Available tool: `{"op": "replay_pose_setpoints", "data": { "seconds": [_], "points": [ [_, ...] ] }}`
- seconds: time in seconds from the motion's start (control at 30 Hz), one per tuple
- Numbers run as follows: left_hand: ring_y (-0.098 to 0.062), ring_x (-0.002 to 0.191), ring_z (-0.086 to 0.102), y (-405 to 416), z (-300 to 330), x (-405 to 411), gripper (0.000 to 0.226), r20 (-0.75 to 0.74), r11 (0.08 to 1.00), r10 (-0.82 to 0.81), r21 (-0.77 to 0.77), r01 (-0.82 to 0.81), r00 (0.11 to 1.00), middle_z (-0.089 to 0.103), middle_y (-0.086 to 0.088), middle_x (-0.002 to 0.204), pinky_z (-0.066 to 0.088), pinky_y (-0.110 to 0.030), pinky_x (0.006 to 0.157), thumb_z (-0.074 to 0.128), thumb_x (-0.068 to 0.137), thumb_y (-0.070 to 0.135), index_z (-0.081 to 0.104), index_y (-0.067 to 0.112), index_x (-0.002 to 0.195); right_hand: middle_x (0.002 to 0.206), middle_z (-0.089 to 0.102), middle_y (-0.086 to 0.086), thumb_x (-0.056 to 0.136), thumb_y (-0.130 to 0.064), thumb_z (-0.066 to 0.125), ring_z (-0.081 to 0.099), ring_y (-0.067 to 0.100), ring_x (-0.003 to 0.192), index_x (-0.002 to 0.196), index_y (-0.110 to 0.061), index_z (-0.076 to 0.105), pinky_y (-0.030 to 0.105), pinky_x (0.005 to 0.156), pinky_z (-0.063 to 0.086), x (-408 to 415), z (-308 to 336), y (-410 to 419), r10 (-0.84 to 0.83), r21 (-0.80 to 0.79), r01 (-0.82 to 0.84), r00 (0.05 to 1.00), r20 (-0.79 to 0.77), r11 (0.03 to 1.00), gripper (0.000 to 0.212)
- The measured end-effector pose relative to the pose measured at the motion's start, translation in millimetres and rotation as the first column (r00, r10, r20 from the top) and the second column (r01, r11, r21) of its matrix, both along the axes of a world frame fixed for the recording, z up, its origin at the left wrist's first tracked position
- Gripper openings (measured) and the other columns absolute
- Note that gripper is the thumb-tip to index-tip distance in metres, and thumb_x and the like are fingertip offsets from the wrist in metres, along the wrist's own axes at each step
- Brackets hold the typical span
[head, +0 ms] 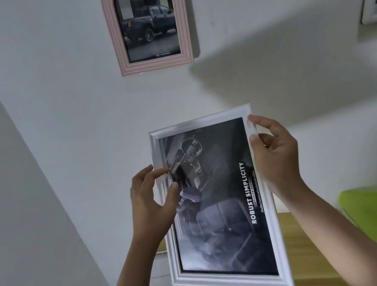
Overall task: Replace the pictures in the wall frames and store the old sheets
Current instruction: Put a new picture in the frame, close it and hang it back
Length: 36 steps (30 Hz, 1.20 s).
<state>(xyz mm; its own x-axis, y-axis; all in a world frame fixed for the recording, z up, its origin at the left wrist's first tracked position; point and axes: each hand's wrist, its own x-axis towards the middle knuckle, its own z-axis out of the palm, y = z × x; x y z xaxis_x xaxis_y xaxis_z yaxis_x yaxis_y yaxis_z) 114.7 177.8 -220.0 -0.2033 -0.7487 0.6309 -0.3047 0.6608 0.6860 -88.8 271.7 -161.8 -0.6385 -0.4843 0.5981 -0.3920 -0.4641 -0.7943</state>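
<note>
The white wall [65, 113] carries 2 hung frames: 1 pink arched frame [117, 42] showing a pickup truck, and 1 white one [369, 0] cut off at right. Below sits 1 wooden worktop [300, 249]. 1 white frame [277, 240], with a dark car-interior print, is held up in front of the wall; 2 hands grip it, left hand [148, 199] and right hand [275, 153] pinching opposite long edges.

Nothing's being worn here as far as I can see. Both forearms are showing bare right down to the bottom edge, no sleeves or watch, and the left hand [150, 199] and right hand [275, 153] aren't wearing gloves.
</note>
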Motion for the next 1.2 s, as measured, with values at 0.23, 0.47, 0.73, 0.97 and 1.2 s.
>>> {"op": "replay_pose_setpoints", "data": {
  "seconds": [0.23, 0.47, 0.73, 0.97, 1.2],
  "points": [
    [-0.014, 0.081, 0.069, -4, 18, -20, 0.036, -0.153, 0.959, -0.218, 0.149, 0.241, 0.964, 0.064, 0.006, 0.108, 0.057, -0.022, 0.068, 0.057, 0.087, -0.001, 0.058, 0.026, 0.11, 0.042, 0.042, -0.012, 0.09, 0.006, 0.047, 0.028, 0.005, 0.035, 0.11, -0.02, 0.061, 0.013, 0.039, 0.029, -36, 24, -2, -0.053, -0.072, 0.055, 0.998, 0.034, 0.996, 0.036],
    [-0.021, 0.083, 0.065, -27, 76, -70, 0.039, -0.123, 0.935, -0.347, 0.036, 0.354, 0.93, 0.062, 0.019, 0.101, 0.059, -0.039, 0.068, 0.064, 0.084, 0.005, 0.058, 0.036, 0.105, 0.065, 0.053, 0.0, 0.091, 0.006, 0.045, 0.038, 0.01, 0.044, 0.114, -0.019, 0.055, 0.015, 0.044, 0.033, -93, 86, -11, -0.197, -0.135, 0.172, 0.96, -0.2, 0.976, 0.035],
    [-0.006, 0.079, 0.058, -72, 171, -159, 0.038, -0.026, 0.889, -0.412, -0.23, 0.396, 0.911, 0.058, 0.02, 0.101, 0.047, -0.02, 0.068, 0.067, 0.082, 0.01, 0.055, 0.033, 0.11, 0.06, 0.042, 0.002, 0.095, -0.004, 0.044, 0.035, 0.007, 0.04, 0.125, -0.026, 0.05, 0.015, 0.041, 0.034, -182, 174, -34, -0.351, -0.171, 0.312, 0.888, -0.298, 0.935, 0.038],
    [-0.008, 0.091, 0.056, -112, 210, -225, 0.035, 0.037, 0.855, -0.42, -0.32, 0.409, 0.907, 0.058, 0.013, 0.104, 0.049, -0.027, 0.083, 0.065, 0.082, 0.01, 0.051, 0.027, 0.109, 0.066, 0.047, 0.004, 0.097, -0.006, 0.041, 0.036, 0.004, 0.034, 0.124, -0.028, 0.049, 0.014, 0.035, 0.032, -233, 218, -64, -0.415, -0.147, 0.388, 0.864, -0.285, 0.91, 0.036],
    [0.005, 0.099, 0.05, -143, 195, -258, 0.036, 0.067, 0.849, -0.394, -0.356, 0.391, 0.917, 0.056, 0.014, 0.106, 0.04, -0.007, 0.083, 0.064, 0.082, 0.007, 0.049, 0.028, 0.107, 0.062, 0.043, 0.003, 0.097, -0.006, 0.041, 0.033, 0.008, 0.04, 0.124, -0.032, 0.046, 0.018, 0.036, 0.032, -269, 202, -95, -0.417, -0.124, 0.398, 0.861, -0.292, 0.909, 0.038]
  ]
}}
